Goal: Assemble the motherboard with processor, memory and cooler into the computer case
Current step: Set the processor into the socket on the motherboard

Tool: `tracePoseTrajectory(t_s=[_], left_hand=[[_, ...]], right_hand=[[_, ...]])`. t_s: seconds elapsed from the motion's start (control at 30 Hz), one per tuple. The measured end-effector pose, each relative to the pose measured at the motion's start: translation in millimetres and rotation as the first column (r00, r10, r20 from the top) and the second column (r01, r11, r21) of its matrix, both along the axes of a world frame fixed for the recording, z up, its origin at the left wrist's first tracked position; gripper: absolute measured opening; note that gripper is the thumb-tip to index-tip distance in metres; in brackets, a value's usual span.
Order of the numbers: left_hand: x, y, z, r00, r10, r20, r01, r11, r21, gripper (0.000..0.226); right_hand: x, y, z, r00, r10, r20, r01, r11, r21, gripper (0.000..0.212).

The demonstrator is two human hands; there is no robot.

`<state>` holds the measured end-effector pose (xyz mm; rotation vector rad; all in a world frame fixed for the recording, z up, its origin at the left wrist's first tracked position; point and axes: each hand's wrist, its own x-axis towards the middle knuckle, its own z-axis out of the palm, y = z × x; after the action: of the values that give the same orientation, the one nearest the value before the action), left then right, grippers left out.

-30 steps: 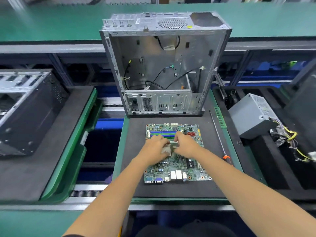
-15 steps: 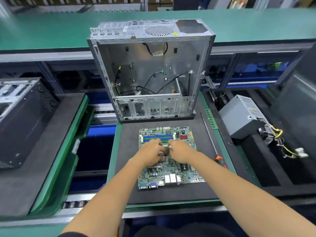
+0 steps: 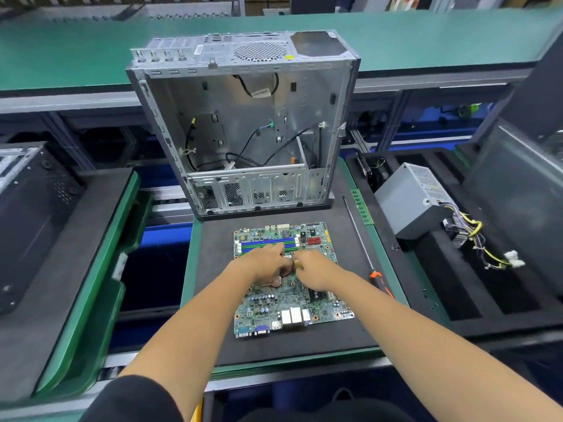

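The motherboard point(image 3: 292, 303) lies before the computer case point(image 3: 243, 123), a screwdriver point(image 3: 362, 245) to its right.

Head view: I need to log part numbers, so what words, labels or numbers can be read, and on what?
No text is readable.
Computer case: small yellow sticker on top, too small to read.
Motherboard: printed markings too small and blurred.
Power supply: no legible label.

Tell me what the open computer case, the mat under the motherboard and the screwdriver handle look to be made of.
Computer case: bare sheet metal, probably steel, silvery grey with a dull shine, punched vents and folded edges.
Mat: dark, matte, light-absorbing, likely foam or rubber; cannot tell which.
Screwdriver: thin shiny metal shaft; the handle is orange and black, smooth, probably plastic or rubber.
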<state>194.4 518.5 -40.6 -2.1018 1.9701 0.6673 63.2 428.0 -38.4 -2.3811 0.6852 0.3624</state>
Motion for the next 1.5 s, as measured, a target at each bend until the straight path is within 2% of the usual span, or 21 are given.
tracePoseTrajectory(t_s=[0.23, 0.37, 0.53, 0.63, 0.73, 0.83, 1.27, 1.5], left_hand=[[1, -6, -3, 0.998, 0.031, -0.051, -0.029, 0.999, 0.036, 0.026], [5, 0, -8, 0.96, 0.182, -0.214, -0.19, 0.982, -0.02, 0.041], [7, 5, -10, 0.94, 0.25, -0.23, -0.262, 0.965, -0.019, 0.062], [5, 10, -13, 0.936, 0.296, -0.189, -0.314, 0.946, -0.076, 0.058], [-1, 15, -17, 0.95, 0.295, -0.107, -0.309, 0.939, -0.154, 0.049], [-4, 17, -19, 0.955, 0.289, -0.072, -0.298, 0.936, -0.186, 0.045], [-4, 21, -21, 0.932, 0.337, -0.13, -0.357, 0.913, -0.196, 0.049], [-4, 21, -22, 0.931, 0.33, -0.158, -0.357, 0.913, -0.198, 0.043]], right_hand=[[-1, -2, -1, 1.0, -0.022, 0.004, 0.022, 0.999, 0.028, 0.008], [2, 2, 0, 1.0, 0.022, -0.009, -0.023, 1.0, -0.007, 0.023], [13, 15, -3, 0.993, 0.085, -0.077, -0.095, 0.986, -0.136, 0.018], [19, 21, -5, 0.994, 0.065, -0.089, -0.077, 0.987, -0.139, 0.008], [23, 25, -5, 0.996, 0.03, -0.084, -0.041, 0.989, -0.142, 0.014], [25, 28, -5, 0.997, 0.017, -0.075, -0.026, 0.992, -0.12, 0.01], [28, 37, -6, 0.996, -0.044, -0.079, 0.035, 0.994, -0.105, 0.027], [30, 48, -10, 0.99, -0.122, -0.076, 0.102, 0.969, -0.224, 0.029]])
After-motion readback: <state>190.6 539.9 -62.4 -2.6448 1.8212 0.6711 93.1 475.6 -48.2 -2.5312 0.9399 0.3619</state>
